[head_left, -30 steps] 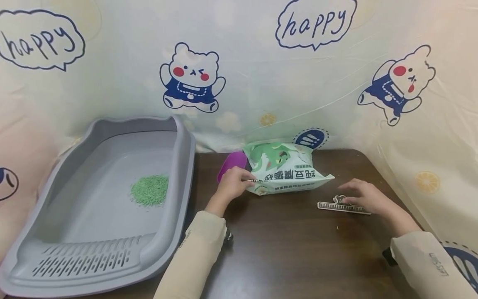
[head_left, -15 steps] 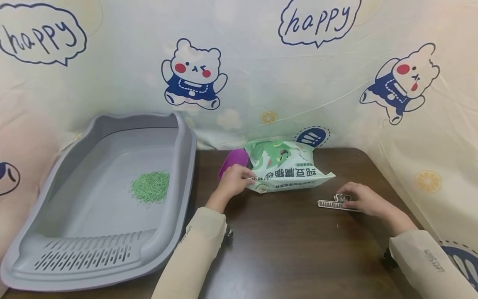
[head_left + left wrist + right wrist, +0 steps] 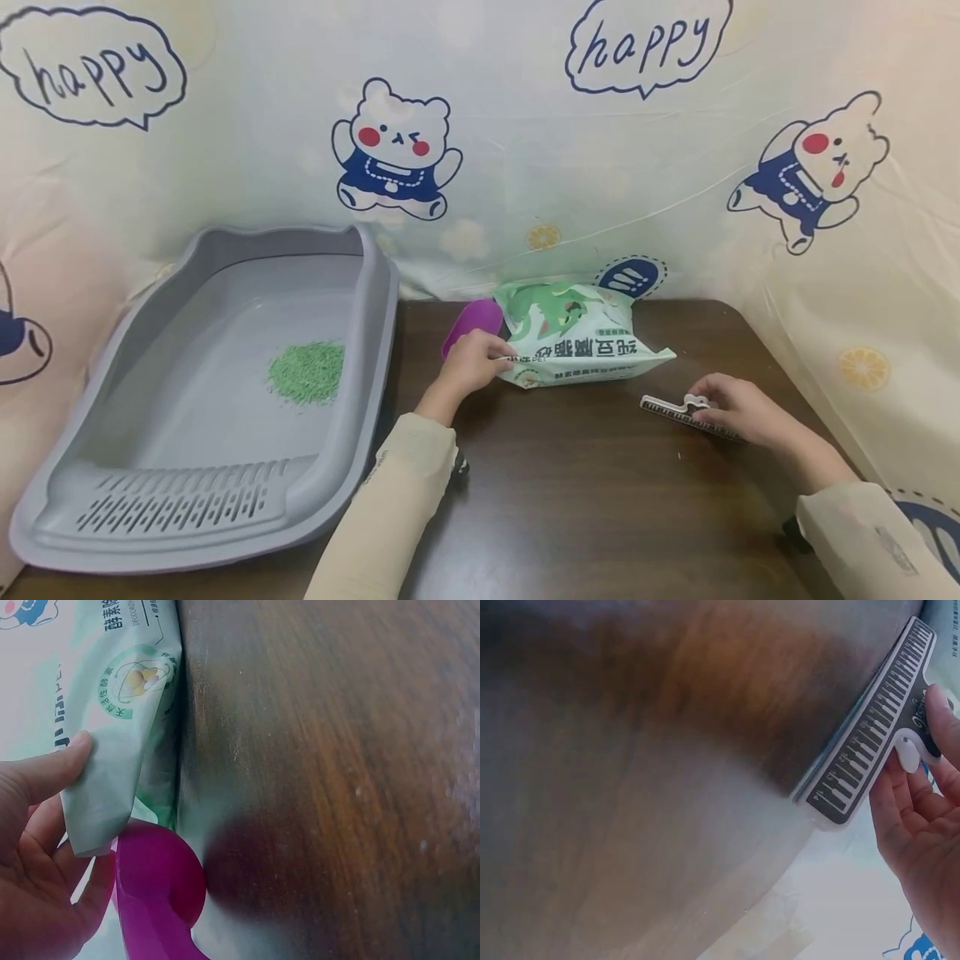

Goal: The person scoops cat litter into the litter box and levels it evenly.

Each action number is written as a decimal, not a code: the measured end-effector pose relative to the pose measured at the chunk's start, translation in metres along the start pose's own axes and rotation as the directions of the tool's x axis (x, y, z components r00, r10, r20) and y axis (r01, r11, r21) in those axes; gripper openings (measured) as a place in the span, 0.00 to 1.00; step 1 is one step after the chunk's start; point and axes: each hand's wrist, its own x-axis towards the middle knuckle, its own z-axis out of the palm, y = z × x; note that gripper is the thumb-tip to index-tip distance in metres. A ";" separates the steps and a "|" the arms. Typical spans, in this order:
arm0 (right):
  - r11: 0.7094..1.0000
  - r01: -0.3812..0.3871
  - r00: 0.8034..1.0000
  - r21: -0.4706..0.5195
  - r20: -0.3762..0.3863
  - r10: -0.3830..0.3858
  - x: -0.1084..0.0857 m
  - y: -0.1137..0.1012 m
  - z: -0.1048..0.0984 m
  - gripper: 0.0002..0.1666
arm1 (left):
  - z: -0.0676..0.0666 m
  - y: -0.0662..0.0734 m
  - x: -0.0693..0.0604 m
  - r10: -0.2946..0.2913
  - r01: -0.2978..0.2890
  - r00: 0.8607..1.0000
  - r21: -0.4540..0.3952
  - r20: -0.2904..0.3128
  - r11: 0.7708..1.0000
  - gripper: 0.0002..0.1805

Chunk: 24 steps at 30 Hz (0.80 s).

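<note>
A pale green cat litter bag (image 3: 573, 333) lies on the table. My left hand (image 3: 471, 364) pinches its near left corner, the thumb (image 3: 64, 766) over the folded film and the fingers behind it. Beside that hand lies a purple scoop (image 3: 480, 321); its handle (image 3: 150, 922) shows under the bag's corner in the left wrist view. Right of the bag, my right hand (image 3: 742, 410) grips a long clip (image 3: 877, 724) with a piano-key pattern by its handle. The clip is tilted, its far end toward the bag.
A grey litter box (image 3: 378, 358) fills the left side, with a heap of green pellets (image 3: 306, 372) inside. The brown table (image 3: 570, 500) runs in front of the bag. A printed cloth (image 3: 517, 150) hangs behind and at both sides.
My right hand has closed on the clip, which was lying flat, and turned it up at an angle. My left hand stays on the bag's corner.
</note>
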 end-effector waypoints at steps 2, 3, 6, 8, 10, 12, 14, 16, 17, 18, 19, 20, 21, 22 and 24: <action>1.000 0.025 0.999 -0.001 -0.039 -0.025 -0.004 -0.001 0.001 0.14 | 0.000 0.000 0.001 0.004 -0.004 1.000 0.001 0.004 1.000 0.08; 0.999 0.049 0.997 -0.006 -0.067 -0.049 -0.006 -0.002 0.001 0.14 | 0.000 0.000 0.001 0.005 -0.005 1.000 0.002 0.005 1.000 0.09; 0.992 0.126 0.976 -0.032 -0.176 -0.130 -0.009 -0.004 0.001 0.16 | 0.000 -0.001 0.002 0.002 -0.002 1.000 0.001 0.007 1.000 0.09; 0.986 0.158 0.957 -0.059 -0.237 -0.167 -0.009 -0.006 0.000 0.18 | 0.000 -0.002 0.001 0.001 -0.001 1.000 0.002 0.005 1.000 0.09; 0.982 0.169 0.942 -0.083 -0.280 -0.186 -0.010 -0.009 -0.002 0.19 | 0.000 -0.002 0.001 0.000 0.000 1.000 0.000 0.004 1.000 0.09; 0.979 0.171 0.931 -0.109 -0.309 -0.196 -0.010 -0.011 -0.005 0.20 | -0.001 -0.002 0.001 0.002 -0.002 1.000 0.000 0.002 1.000 0.09; 0.976 0.169 0.921 -0.140 -0.331 -0.207 -0.010 -0.014 -0.007 0.20 | -0.001 -0.002 0.001 0.004 -0.004 1.000 -0.002 0.002 1.000 0.09; 0.970 0.170 0.910 -0.173 -0.350 -0.223 -0.009 -0.017 -0.009 0.20 | -0.001 -0.002 0.001 0.008 -0.008 1.000 0.000 0.002 1.000 0.08; 0.967 0.165 0.905 -0.195 -0.359 -0.227 -0.009 -0.018 -0.009 0.20 | -0.001 -0.003 0.001 0.012 -0.012 1.000 0.001 0.002 1.000 0.08; 0.963 0.158 0.901 -0.217 -0.367 -0.231 -0.008 -0.019 -0.010 0.20 | -0.001 -0.003 0.001 0.015 -0.015 1.000 0.000 0.002 1.000 0.08; 0.959 0.151 0.897 -0.240 -0.374 -0.235 -0.008 -0.021 -0.011 0.20 | -0.001 -0.003 0.001 0.017 -0.017 1.000 0.000 0.003 1.000 0.08; 0.955 0.144 0.894 -0.259 -0.380 -0.239 -0.007 -0.022 -0.012 0.20 | -0.001 -0.003 0.002 0.018 -0.018 1.000 -0.001 0.003 1.000 0.08; 0.952 0.135 0.890 -0.275 -0.388 -0.238 -0.007 -0.023 -0.013 0.20 | 0.000 -0.003 0.002 0.016 -0.016 1.000 -0.002 0.005 1.000 0.08; 0.949 0.123 0.886 -0.290 -0.398 -0.237 -0.007 -0.024 -0.014 0.20 | 0.000 -0.003 0.002 0.014 -0.014 1.000 -0.003 0.006 1.000 0.08; 0.948 0.109 0.878 -0.300 -0.418 -0.234 -0.005 -0.026 -0.015 0.20 | 0.000 -0.003 0.001 0.008 -0.008 1.000 -0.006 0.008 1.000 0.08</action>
